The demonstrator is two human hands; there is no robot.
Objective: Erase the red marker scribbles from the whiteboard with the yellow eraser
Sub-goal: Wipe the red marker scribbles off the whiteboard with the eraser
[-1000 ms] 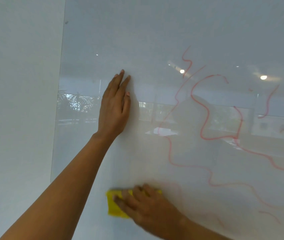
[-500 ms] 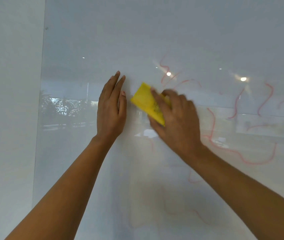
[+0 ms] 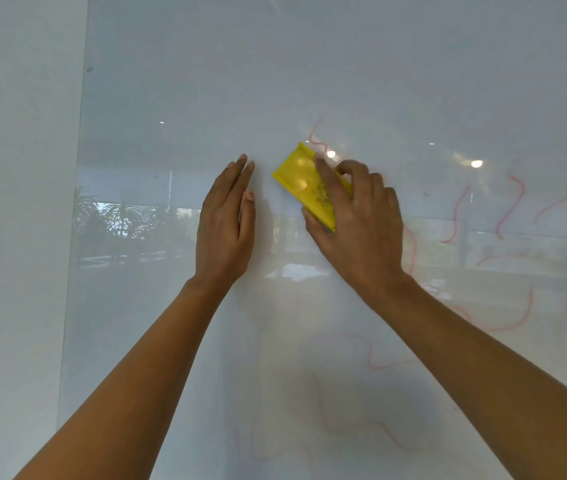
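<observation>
A glossy whiteboard (image 3: 309, 64) fills most of the view. My right hand (image 3: 358, 223) presses the yellow eraser (image 3: 304, 183) against it near the middle, tilted with its upper end pointing up and to the right. My left hand (image 3: 226, 223) lies flat on the board just left of the eraser, fingers together and pointing up, holding nothing. Red marker scribbles (image 3: 510, 206) run over the right part of the board, with fainter, smeared ones (image 3: 379, 362) lower down between my forearms. A short red squiggle (image 3: 316, 140) shows just above the eraser.
The board's left edge (image 3: 78, 237) meets a plain white wall (image 3: 15, 237). Ceiling lights (image 3: 476, 163) and plants (image 3: 126, 216) are reflected in the glossy surface.
My right hand swept the eraser from low on the board up beside my left hand and has since stayed there. The lines it crossed are now faint. My left hand stays flat.
</observation>
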